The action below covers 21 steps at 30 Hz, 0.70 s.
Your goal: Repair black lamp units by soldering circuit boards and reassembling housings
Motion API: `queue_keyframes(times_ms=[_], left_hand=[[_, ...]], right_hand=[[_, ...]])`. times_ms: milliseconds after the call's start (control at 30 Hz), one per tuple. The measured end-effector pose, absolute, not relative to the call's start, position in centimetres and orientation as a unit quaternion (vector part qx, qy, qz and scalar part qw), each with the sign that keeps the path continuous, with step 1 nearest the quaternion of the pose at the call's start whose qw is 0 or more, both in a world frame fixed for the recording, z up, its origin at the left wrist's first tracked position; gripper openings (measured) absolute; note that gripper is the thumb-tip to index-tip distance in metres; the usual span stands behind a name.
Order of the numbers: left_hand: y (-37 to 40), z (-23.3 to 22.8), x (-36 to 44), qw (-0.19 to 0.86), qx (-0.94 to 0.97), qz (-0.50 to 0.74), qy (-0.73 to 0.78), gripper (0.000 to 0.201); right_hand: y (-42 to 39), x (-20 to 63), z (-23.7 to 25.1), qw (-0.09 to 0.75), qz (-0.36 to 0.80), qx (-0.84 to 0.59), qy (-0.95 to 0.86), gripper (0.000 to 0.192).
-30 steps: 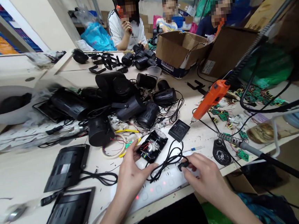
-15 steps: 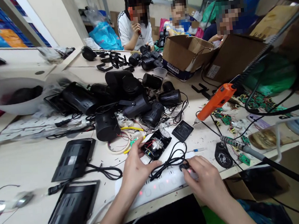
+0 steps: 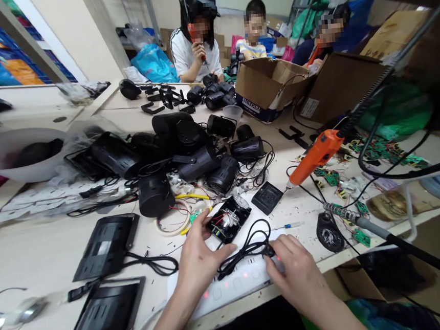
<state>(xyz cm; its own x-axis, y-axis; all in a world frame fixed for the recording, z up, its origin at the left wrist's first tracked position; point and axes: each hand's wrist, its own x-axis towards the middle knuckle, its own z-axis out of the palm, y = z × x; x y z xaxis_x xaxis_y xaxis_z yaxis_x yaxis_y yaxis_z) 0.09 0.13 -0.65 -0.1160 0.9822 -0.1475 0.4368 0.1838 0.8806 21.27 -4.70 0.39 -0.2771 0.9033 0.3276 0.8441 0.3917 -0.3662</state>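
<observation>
On the near edge of the table, a white power strip with small red lights, taken here as landmark. Left hand flat on the left part of the power strip, fingers spread and released, not clenched; fingertips just beside an open black device with red wires and a small board inside, behind the strip. Right hand on the right part of the power strip, fingers pinched around a small black plug, which touches the top of the strip. From the plug, a black cable in loops between the strip and the open device. Behind and right of the strip, a square black cover, then an orange electric screwdriver hanging tilted with tip down. Right of the strip, a round black part near the table edge and small green circuit boards. Left of the strip, two flat black panels. Far behind the strip, a heap of black lamp housings, cardboard boxes, and three other people sitting at the far side of the table.
</observation>
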Motion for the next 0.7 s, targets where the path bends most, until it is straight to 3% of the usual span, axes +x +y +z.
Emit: queue_keyframes(times_ms=[333, 700], left_hand=[[-0.1, -0.9, -0.1, 0.393, 0.535, 0.355, 0.658, 0.083], [-0.2, -1.2, -0.2, 0.381, 0.543, 0.353, 0.66, 0.081]], right_hand=[[-4.5, 21.7, -0.8, 0.348, 0.13, -0.512, -0.774, 0.007], [-3.9, 22.7, -1.6, 0.42, 0.329, -0.51, -0.674, 0.006]])
